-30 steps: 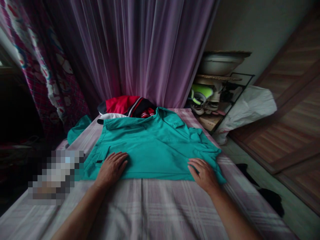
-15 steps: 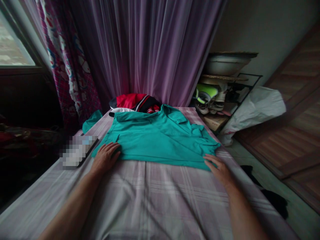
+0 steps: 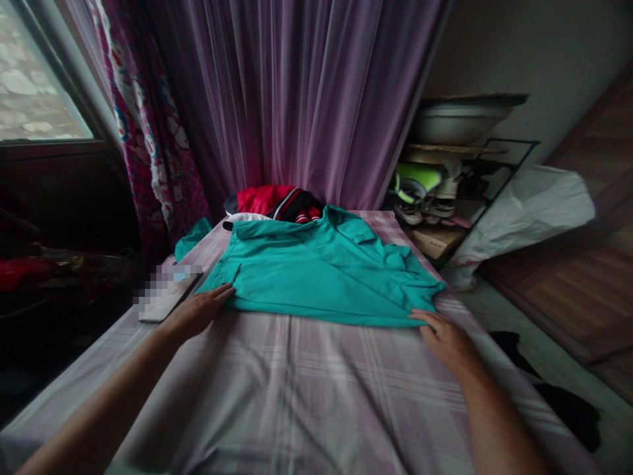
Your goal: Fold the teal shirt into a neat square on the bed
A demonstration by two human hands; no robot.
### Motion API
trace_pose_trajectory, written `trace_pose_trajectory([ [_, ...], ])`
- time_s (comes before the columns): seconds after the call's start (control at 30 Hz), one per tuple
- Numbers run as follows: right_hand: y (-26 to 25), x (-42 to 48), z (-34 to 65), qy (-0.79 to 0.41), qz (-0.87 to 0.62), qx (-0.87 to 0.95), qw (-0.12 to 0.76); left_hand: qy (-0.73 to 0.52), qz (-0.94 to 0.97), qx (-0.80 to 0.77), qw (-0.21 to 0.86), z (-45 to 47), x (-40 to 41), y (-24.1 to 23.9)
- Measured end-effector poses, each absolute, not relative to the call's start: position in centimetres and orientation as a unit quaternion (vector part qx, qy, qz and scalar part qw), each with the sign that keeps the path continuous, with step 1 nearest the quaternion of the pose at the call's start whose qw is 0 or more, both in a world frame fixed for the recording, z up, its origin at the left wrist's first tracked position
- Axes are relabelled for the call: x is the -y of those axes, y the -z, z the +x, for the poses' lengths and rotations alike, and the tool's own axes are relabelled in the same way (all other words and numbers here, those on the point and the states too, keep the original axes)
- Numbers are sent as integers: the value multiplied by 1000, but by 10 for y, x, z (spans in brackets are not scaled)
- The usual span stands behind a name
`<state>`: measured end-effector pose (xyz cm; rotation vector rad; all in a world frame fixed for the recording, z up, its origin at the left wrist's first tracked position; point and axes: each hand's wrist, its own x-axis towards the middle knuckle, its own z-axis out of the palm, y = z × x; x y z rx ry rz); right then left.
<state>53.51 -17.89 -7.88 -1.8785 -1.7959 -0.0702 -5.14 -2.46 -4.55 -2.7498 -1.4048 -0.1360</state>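
A teal jacket or shirt (image 3: pixel 316 277) lies spread across the bed or table in front of me, its near edge running almost straight from side to side. A dark slit like a pocket opening shows at its left end. On the near left corner rests my left hand (image 3: pixel 202 310), fingers stretched out together over the cloth. My right hand (image 3: pixel 445 338) touches the near right corner with its fingers extended and the thumb lower, apart from them. Neither hand visibly grips the fabric.
A pale plaid sheet (image 3: pixel 297 389) covers the surface. Behind the teal garment lie red and black clothes (image 3: pixel 270 201) against a purple curtain (image 3: pixel 297 99). A blurred-out flat object (image 3: pixel 165 297) lies left. Right stand a shoe rack (image 3: pixel 445 204) and a white sack (image 3: pixel 534 204).
My left hand has slid slightly back and flattened, its fingers now pointing more to the right along the edge. The right hand stays at its corner. The view has shifted a little left.
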Motion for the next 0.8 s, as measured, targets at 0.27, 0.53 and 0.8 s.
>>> trace_pose_trajectory([
  [0.27, 56, 196, 528, 118, -739, 616, 245, 64, -866, 494, 41, -49, 34, 36],
  [0.53, 72, 198, 528, -85, -694, 645, 309, 110, -858, 500, 37, -48, 54, 43],
  [0.8, 71, 210, 529, -163, -694, 579, 397, 48, -893, 445, -51, -62, 33, 30],
])
